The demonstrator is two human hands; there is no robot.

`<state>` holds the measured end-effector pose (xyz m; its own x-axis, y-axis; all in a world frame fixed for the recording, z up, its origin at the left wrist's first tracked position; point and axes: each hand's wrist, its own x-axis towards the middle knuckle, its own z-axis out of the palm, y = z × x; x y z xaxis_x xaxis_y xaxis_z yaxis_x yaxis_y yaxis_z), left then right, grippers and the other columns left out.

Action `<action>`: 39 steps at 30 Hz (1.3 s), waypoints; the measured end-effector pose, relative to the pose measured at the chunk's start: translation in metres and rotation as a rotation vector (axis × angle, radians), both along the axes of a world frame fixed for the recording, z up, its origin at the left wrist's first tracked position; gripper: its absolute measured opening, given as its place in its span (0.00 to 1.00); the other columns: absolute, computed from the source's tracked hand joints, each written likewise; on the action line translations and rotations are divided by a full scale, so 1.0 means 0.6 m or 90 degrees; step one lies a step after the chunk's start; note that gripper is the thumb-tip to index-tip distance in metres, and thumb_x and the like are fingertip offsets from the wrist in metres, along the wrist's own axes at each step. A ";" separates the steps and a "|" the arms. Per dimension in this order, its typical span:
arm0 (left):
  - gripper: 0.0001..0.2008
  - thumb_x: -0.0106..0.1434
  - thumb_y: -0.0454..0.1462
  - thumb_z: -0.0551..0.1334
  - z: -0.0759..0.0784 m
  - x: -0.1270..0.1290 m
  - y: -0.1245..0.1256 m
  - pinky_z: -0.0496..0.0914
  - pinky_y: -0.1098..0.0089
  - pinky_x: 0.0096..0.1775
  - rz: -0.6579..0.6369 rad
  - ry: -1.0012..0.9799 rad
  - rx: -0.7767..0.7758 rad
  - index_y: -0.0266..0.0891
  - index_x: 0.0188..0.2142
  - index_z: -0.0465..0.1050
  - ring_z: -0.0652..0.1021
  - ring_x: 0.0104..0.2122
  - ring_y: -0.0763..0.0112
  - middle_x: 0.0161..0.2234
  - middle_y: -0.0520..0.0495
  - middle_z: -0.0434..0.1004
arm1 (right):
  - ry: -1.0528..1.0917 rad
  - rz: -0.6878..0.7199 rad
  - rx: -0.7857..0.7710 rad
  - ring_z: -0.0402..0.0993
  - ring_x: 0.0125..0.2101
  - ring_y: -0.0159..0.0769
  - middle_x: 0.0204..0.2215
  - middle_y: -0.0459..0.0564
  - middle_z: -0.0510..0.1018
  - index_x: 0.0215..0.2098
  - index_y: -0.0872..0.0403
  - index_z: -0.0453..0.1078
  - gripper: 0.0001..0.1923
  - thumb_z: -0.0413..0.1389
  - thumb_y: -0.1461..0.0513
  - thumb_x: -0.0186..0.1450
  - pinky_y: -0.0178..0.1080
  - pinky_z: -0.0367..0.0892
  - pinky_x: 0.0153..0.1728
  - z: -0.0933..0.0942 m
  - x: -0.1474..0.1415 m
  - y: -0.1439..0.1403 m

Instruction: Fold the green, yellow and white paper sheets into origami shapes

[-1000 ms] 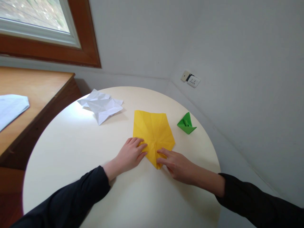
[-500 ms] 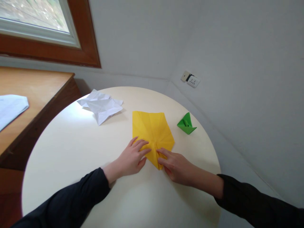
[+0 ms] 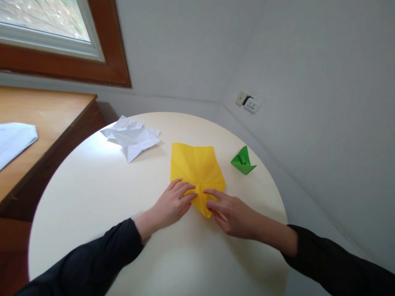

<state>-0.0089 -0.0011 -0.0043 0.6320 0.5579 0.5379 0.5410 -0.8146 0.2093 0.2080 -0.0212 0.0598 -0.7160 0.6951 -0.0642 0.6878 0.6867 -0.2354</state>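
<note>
A creased sheet of yellow paper (image 3: 197, 162) lies on the round table, its near end folded to a narrow point with a crease down the middle. My left hand (image 3: 174, 204) grips the paper's near left edge, fingers on top and the thumb mostly hidden beneath. At the near right edge, my right hand (image 3: 232, 213) pinches the sheet, the index finger reaching over the centre crease and the other fingers curled. Both hands cover parts of the near edges.
The round white table (image 3: 101, 197) carries a crumpled, folded white paper (image 3: 132, 137) at the far left and a small green folded-paper boat (image 3: 243, 161) at the right. A wooden desk (image 3: 52, 105) holding a pale blue item (image 3: 17, 139) stands left. A wall socket (image 3: 252, 105) is behind.
My right hand's fingers have shifted slightly up and curled more. The paper's near point has lifted a little, and the left thumb has tucked closer under the edge.
</note>
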 end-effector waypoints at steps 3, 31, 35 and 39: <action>0.08 0.63 0.33 0.54 0.001 0.000 0.002 0.67 0.62 0.42 0.003 -0.017 0.017 0.37 0.37 0.72 0.73 0.39 0.65 0.39 0.43 0.75 | 0.039 0.010 0.002 0.71 0.46 0.42 0.51 0.61 0.68 0.38 0.55 0.66 0.11 0.50 0.70 0.59 0.44 0.70 0.42 0.000 0.001 0.000; 0.07 0.62 0.33 0.55 0.007 0.011 -0.007 0.72 0.62 0.39 0.054 0.100 -0.126 0.35 0.31 0.72 0.75 0.35 0.62 0.33 0.42 0.74 | 0.040 0.023 0.155 0.66 0.52 0.46 0.52 0.62 0.70 0.52 0.57 0.67 0.18 0.45 0.63 0.67 0.55 0.63 0.50 -0.080 0.041 0.018; 0.09 0.63 0.35 0.54 0.008 0.010 -0.008 0.72 0.62 0.38 0.059 0.086 -0.129 0.36 0.31 0.72 0.75 0.35 0.62 0.32 0.42 0.73 | 0.037 0.014 0.140 0.65 0.53 0.45 0.53 0.60 0.69 0.53 0.56 0.66 0.18 0.44 0.63 0.67 0.55 0.61 0.52 -0.080 0.041 0.019; 0.11 0.64 0.36 0.53 0.009 0.009 -0.008 0.72 0.62 0.37 0.066 0.081 -0.123 0.36 0.31 0.73 0.75 0.34 0.62 0.31 0.42 0.73 | 0.039 0.001 0.133 0.64 0.54 0.45 0.54 0.60 0.69 0.55 0.56 0.65 0.19 0.43 0.63 0.68 0.56 0.60 0.52 -0.082 0.040 0.017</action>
